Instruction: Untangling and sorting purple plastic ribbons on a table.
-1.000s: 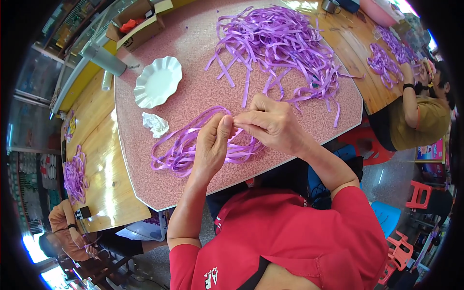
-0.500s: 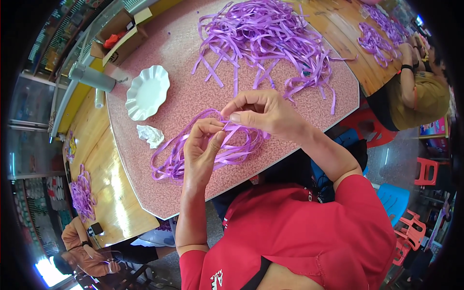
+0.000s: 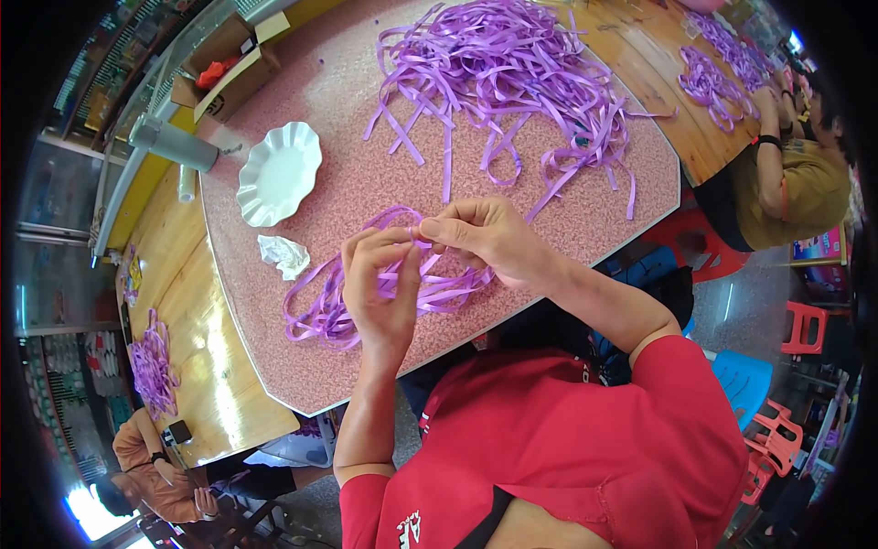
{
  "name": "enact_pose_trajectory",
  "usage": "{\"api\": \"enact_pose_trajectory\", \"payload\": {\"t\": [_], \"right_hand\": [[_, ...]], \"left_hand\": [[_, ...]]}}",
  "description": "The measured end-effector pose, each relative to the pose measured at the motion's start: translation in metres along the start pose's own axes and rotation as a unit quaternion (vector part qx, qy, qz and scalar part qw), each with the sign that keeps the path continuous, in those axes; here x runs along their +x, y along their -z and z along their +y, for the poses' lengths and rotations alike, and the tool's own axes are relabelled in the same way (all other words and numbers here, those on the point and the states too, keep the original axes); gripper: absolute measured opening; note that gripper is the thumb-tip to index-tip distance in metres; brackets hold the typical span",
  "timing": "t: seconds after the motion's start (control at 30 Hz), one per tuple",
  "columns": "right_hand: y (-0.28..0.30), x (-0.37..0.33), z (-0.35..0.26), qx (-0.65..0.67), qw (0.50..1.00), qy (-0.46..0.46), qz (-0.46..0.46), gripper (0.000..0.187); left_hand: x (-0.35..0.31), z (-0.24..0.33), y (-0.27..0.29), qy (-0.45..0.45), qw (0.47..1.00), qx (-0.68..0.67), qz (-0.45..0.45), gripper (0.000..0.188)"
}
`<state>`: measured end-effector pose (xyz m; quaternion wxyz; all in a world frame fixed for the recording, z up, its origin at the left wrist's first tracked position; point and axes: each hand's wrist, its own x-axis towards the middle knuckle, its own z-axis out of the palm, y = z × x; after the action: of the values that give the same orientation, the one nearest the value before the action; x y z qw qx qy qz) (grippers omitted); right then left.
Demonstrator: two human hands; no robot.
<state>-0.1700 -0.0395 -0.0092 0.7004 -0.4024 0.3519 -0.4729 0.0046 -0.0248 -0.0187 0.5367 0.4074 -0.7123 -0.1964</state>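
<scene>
Above pink tabletop (image 3: 357, 156), right grip (image 3: 501, 242) pinching purple ribbon (image 3: 413, 233), left grip (image 3: 379, 285) unclear, white-lettered shirt (image 3: 558, 435)

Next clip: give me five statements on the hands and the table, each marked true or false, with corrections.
1. The left hand and right hand bring their fingertips close together. True.
2. The crumpled white tissue lies inside the white scalloped dish. False: it lies beside it on the pink tabletop.
3. The larger purple ribbon heap lies right of the dish. True.
4. The wearer's shirt is green. False: it is red.
5. The open cardboard box holds something red. True.
</scene>
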Motion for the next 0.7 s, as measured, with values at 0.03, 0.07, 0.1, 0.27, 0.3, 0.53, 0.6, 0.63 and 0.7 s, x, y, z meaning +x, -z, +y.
{"api": "enact_pose_trajectory", "payload": {"t": [0.03,0.07,0.1,0.27,0.3,0.53,0.6,0.63,0.7], "right_hand": [[0.003,0.003,-0.001,0.004,1.0,-0.019,-0.019,0.016],[0.006,0.006,-0.002,0.008,0.998,-0.039,-0.039,0.017],[0.007,0.006,-0.003,0.008,0.998,-0.04,-0.04,0.017],[0.008,0.003,-0.005,0.053,0.995,-0.048,-0.071,0.018],[0.006,0.002,-0.005,0.052,0.995,-0.049,-0.074,0.018],[-0.004,-0.003,0.002,-0.178,0.958,0.223,-0.024,0.011],[-0.003,0.001,0.001,-0.291,0.893,0.342,-0.029,0.013],[-0.002,0.005,0.003,-0.338,0.836,0.43,-0.038,0.017],[-0.001,0.008,0.002,-0.379,0.768,0.514,-0.05,0.022]], "left_hand": [[0.003,0.003,0.003,0.0,1.0,0.0,0.001,0.019],[0.007,0.008,0.005,-0.065,0.994,0.082,-0.037,0.022],[0.01,0.011,0.007,-0.129,0.975,0.163,-0.075,0.024],[0.012,0.005,0.01,-0.104,0.987,0.089,-0.089,0.023],[0.01,0.006,0.009,-0.103,0.987,0.091,-0.087,0.023],[-0.002,0.011,-0.002,0.279,0.868,-0.411,0.001,0.011],[0.002,0.011,0.001,0.32,0.817,-0.479,-0.003,0.011],[0.004,0.012,0.003,0.359,0.758,-0.544,-0.013,0.011],[0.005,0.014,0.003,0.374,0.751,-0.544,-0.009,0.012]]}}
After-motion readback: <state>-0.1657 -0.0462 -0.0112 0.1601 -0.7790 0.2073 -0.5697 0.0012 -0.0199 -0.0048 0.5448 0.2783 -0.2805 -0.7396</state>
